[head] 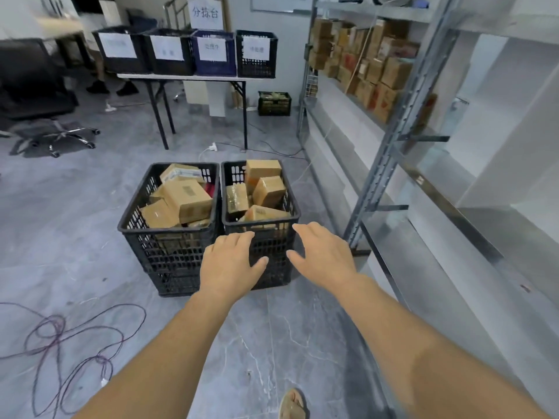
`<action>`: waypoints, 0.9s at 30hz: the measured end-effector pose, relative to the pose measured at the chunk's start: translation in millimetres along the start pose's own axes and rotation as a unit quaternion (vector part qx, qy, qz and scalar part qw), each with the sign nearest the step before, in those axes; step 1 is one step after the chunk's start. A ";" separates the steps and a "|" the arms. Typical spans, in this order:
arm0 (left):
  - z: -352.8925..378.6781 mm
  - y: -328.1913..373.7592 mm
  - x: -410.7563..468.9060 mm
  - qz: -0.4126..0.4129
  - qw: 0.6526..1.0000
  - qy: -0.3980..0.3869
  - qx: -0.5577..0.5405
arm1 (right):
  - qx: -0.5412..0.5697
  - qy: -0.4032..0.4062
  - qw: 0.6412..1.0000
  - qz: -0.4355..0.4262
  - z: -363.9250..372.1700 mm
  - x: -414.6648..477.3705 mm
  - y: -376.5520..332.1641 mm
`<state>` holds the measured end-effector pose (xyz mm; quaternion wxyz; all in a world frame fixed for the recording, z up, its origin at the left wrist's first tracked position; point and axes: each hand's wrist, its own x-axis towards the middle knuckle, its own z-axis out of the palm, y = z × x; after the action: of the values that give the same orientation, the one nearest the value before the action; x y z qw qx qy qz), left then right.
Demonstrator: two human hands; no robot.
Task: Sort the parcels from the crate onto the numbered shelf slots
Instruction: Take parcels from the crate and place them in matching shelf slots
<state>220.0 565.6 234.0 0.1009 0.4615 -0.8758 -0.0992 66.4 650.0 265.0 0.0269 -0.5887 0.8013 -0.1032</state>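
Parcels (267, 189): heaped in black mesh crate (272, 252), directly ahead of both hands. Nearest carton (264, 212) just beyond the fingertips, long axis crosswise. Left hand (231, 261), right hand (325, 252): spread, empty, flanking crate's near wall; right judged marginally nearer.

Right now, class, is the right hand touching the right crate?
Cannot tell. In the head view the right hand overlaps the near corner of the right crate, but this one angle shows neither contact nor gap.
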 end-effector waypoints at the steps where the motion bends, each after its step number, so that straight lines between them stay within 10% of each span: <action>1: 0.6 -0.3 18.7 -0.002 1.000 -0.003 0.004 | 0.003 -0.002 1.000 -0.001 0.0 19.3 5.5; 27: 55.2 -130.7 396.9 -0.044 0.993 -0.097 -0.058 | 0.020 -0.084 0.994 0.072 87.2 424.7 46.9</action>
<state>88.5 168.8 179.9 0.0381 0.4810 -0.8531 -0.1988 -93.1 248.8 203.8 0.1128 -0.5351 0.8345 -0.0672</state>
